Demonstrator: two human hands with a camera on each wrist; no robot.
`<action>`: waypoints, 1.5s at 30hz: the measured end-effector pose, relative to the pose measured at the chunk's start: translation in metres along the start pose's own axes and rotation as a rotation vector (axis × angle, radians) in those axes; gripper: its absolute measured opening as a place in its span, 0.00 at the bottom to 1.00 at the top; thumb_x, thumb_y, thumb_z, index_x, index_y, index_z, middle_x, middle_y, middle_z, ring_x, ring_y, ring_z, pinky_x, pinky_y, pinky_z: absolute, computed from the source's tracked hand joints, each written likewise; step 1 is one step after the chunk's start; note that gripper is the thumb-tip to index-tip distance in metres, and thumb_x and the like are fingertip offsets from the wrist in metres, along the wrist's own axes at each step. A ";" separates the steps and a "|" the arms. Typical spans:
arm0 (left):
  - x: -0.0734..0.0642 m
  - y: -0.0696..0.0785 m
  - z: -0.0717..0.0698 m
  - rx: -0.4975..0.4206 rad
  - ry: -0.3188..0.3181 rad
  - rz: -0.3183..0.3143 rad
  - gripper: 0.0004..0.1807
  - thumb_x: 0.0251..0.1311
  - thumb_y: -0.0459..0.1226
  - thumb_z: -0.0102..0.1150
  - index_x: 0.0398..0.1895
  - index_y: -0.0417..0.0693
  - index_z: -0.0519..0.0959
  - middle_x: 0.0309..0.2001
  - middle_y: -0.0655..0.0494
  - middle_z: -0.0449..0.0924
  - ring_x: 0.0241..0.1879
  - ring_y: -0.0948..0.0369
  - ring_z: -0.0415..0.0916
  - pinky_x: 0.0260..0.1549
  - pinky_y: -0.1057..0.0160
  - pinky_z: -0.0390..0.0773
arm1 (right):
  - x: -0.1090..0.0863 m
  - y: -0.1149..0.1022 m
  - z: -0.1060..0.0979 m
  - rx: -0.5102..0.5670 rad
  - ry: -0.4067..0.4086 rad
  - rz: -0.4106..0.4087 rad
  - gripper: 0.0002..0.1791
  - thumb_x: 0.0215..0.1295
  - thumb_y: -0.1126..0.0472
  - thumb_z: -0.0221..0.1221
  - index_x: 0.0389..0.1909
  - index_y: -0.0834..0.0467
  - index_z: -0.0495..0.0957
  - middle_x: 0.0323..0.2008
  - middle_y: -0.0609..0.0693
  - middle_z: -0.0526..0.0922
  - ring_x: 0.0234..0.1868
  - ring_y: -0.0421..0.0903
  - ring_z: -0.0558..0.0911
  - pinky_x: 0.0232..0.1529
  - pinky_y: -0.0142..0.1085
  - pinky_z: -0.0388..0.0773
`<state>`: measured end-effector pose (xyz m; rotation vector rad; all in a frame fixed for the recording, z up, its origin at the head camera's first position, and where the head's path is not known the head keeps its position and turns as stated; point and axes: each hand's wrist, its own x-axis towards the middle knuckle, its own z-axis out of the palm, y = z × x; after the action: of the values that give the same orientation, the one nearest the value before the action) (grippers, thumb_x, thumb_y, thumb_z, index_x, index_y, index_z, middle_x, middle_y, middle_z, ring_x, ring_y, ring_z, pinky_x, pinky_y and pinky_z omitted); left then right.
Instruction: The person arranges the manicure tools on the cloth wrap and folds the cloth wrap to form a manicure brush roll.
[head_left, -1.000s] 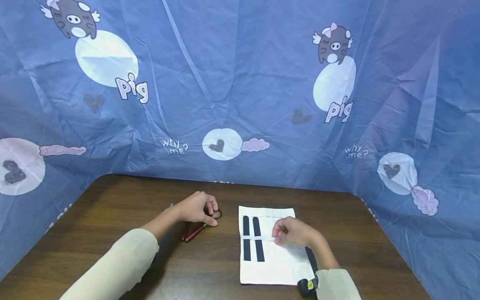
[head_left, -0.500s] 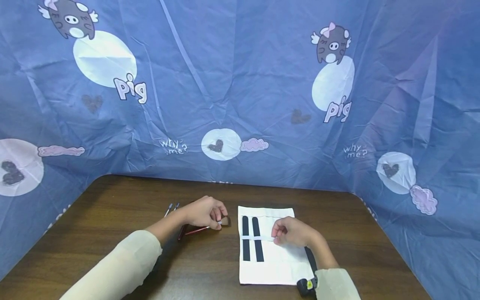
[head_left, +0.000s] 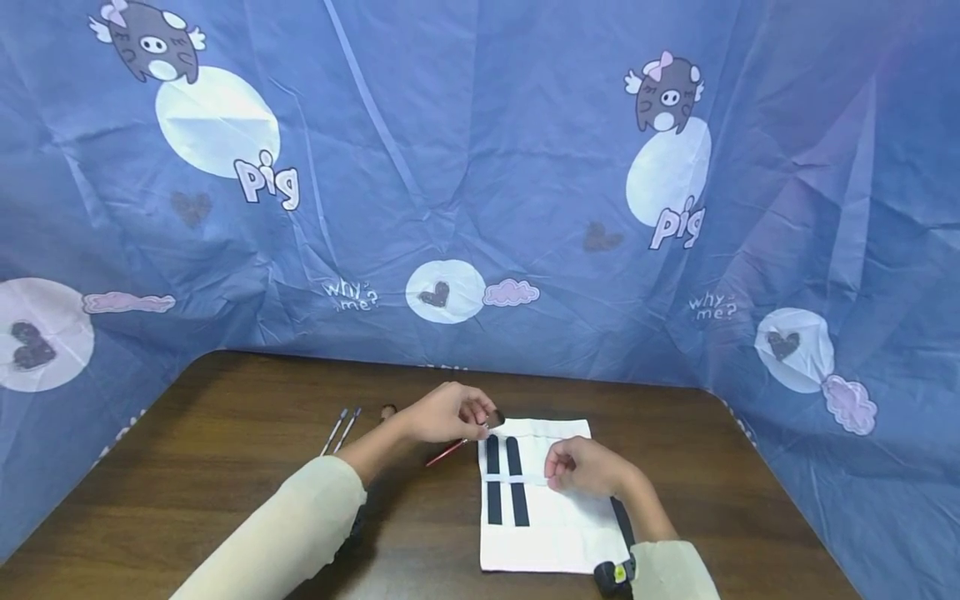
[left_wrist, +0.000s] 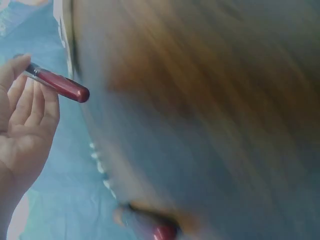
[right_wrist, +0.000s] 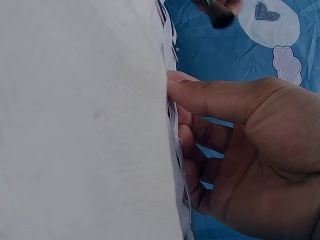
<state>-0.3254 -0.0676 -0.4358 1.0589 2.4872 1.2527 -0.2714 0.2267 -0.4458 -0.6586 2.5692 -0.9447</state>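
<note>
My left hand (head_left: 446,414) pinches a makeup brush (head_left: 447,451) with a red handle and dark bristles, above the upper left corner of a white cloth brush case (head_left: 555,546). The brush's rounded red handle end (left_wrist: 70,90) shows clearly in the left wrist view. My right hand (head_left: 588,467) is over the case's middle, pinching the white elastic band (right_wrist: 173,117) between thumb and fingers. Under that band, on the left side, lie two flat black strips (head_left: 492,500) with rounded upper ends. My right hand hides part of the case.
Two thin sticks with bluish tips (head_left: 347,429) lie on the wooden table (head_left: 247,417), left of my forearm. A brown brush head (head_left: 387,412) peeks out behind that arm. A blue printed curtain (head_left: 465,208) closes off the back and sides.
My left hand has lifted the makeup brush from the left and carried it right to the case's corner. The thin sticks and another brush have come into sight. My right hand stays put.
</note>
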 end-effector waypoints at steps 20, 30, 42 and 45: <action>0.053 0.015 0.058 -0.716 0.423 -0.195 0.26 0.64 0.24 0.62 0.66 0.39 0.73 0.36 0.51 0.74 0.42 0.47 0.83 0.42 0.53 0.86 | 0.001 0.001 -0.001 -0.002 -0.012 -0.001 0.08 0.62 0.73 0.66 0.31 0.58 0.80 0.25 0.45 0.76 0.30 0.43 0.74 0.34 0.35 0.70; 0.059 0.016 0.070 -0.741 0.332 -0.242 0.26 0.64 0.23 0.62 0.65 0.36 0.71 0.37 0.48 0.72 0.46 0.41 0.83 0.43 0.52 0.86 | 0.000 0.001 -0.003 -0.002 -0.024 -0.054 0.07 0.62 0.74 0.65 0.31 0.60 0.81 0.24 0.45 0.76 0.29 0.42 0.73 0.32 0.33 0.69; 0.064 0.014 0.071 -0.718 0.283 -0.332 0.28 0.60 0.20 0.63 0.65 0.29 0.70 0.34 0.48 0.71 0.29 0.55 0.83 0.36 0.55 0.87 | 0.002 0.004 -0.003 0.029 -0.037 -0.085 0.09 0.61 0.78 0.58 0.30 0.62 0.80 0.24 0.46 0.75 0.28 0.41 0.71 0.32 0.32 0.68; 0.064 0.015 0.071 -0.660 0.259 -0.333 0.27 0.59 0.20 0.64 0.63 0.29 0.72 0.34 0.47 0.73 0.29 0.55 0.84 0.36 0.57 0.87 | 0.002 0.005 -0.002 0.042 -0.038 -0.084 0.09 0.61 0.78 0.57 0.31 0.62 0.80 0.24 0.47 0.75 0.28 0.41 0.72 0.33 0.32 0.68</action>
<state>-0.3344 0.0257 -0.4592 0.3256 2.0144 1.9704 -0.2759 0.2297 -0.4476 -0.7708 2.4988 -0.9996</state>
